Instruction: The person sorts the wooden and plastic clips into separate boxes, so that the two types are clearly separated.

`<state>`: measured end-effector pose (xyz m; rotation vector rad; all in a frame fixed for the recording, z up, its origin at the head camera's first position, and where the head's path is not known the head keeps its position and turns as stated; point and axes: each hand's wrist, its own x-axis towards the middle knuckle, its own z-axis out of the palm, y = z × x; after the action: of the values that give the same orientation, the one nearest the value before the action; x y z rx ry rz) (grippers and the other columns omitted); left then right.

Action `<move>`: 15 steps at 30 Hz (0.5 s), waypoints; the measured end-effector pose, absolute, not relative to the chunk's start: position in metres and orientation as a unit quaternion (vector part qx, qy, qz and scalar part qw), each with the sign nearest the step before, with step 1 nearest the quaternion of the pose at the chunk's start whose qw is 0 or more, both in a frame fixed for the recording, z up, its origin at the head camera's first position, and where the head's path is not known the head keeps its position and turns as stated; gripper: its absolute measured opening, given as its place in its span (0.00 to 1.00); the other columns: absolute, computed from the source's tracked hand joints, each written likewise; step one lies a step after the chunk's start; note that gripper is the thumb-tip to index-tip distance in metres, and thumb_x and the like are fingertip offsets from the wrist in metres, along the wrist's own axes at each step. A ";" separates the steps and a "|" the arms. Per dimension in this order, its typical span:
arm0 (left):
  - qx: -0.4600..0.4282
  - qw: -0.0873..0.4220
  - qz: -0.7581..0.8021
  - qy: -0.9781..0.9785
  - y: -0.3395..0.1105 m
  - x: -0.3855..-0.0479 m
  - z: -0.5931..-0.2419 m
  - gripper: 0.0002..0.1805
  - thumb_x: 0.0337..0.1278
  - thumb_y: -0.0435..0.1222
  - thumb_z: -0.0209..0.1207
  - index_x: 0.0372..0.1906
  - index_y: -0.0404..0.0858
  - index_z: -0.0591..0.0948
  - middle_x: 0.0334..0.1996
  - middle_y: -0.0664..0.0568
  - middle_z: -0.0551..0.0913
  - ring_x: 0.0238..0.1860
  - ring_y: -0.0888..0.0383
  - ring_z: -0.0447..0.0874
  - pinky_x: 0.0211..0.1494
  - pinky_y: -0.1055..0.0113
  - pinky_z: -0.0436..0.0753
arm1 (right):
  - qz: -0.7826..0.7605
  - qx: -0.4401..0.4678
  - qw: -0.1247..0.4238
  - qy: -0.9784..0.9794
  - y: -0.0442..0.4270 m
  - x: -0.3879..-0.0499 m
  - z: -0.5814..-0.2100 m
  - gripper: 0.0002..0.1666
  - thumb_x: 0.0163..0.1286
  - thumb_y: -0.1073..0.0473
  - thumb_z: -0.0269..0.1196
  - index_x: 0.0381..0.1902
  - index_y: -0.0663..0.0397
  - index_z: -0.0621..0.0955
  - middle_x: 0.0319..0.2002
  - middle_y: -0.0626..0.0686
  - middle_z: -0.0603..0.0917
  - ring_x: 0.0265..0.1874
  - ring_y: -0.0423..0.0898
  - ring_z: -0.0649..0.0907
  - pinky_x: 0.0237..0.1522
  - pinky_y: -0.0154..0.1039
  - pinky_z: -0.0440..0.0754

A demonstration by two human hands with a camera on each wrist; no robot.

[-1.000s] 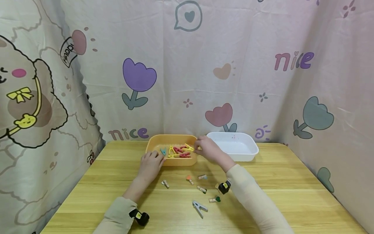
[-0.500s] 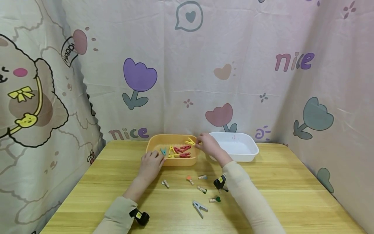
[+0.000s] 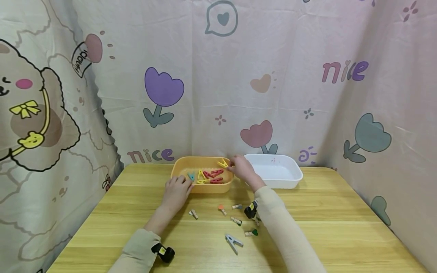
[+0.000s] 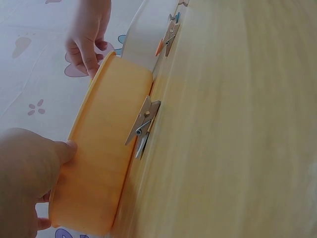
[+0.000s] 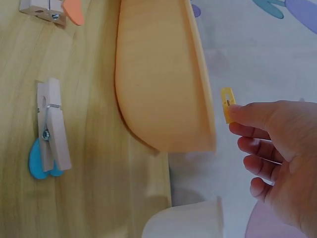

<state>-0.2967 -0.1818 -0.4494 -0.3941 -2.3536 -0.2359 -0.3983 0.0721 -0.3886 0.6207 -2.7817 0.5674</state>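
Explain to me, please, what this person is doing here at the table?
A person is handling plastic clips at an orange basket. The right hand pinches a yellow clip above the basket's right end, while the left hand holds its near left side. Inside the basket lie red clips, other yellow clips and a blue one. A white basket stands to the right. Several wooden clips and a grey clip lie on the table in front.

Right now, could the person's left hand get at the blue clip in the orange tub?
Probably yes. The left hand grips the orange tub, and the blue clip lies just inside, close by, with nothing seen on top. The hand would likely need to let go of the tub first.
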 end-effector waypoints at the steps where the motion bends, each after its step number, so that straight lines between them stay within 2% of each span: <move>1: -0.153 0.363 -0.092 -0.915 -0.182 -0.297 -0.449 0.05 0.56 0.40 0.67 0.35 0.43 0.84 0.30 0.50 0.76 0.35 0.49 0.74 0.43 0.50 0.75 | 0.196 0.209 0.117 -0.951 0.072 -0.400 -0.390 0.09 0.63 0.56 0.68 0.27 0.55 0.83 0.32 0.52 0.77 0.31 0.46 0.75 0.39 0.42 0.76; 10: -0.148 0.347 -0.096 -0.921 -0.182 -0.297 -0.448 0.06 0.56 0.40 0.66 0.36 0.43 0.85 0.31 0.50 0.77 0.36 0.49 0.74 0.44 0.50 0.74 | 0.202 0.188 0.111 -0.955 0.070 -0.405 -0.397 0.09 0.63 0.56 0.68 0.27 0.55 0.83 0.32 0.53 0.78 0.32 0.47 0.76 0.39 0.42 0.76; 15: -0.151 0.352 -0.094 -0.919 -0.182 -0.297 -0.448 0.06 0.55 0.40 0.67 0.35 0.43 0.84 0.30 0.50 0.77 0.35 0.49 0.73 0.43 0.51 0.74 | 0.184 0.165 0.133 -0.960 0.070 -0.405 -0.397 0.12 0.63 0.52 0.68 0.29 0.55 0.84 0.33 0.54 0.79 0.34 0.50 0.78 0.38 0.45 0.78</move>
<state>-0.2968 -0.1823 -0.4479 -0.3909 -2.3786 -0.2427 -0.4045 0.0700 -0.3972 0.4800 -2.7848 0.5325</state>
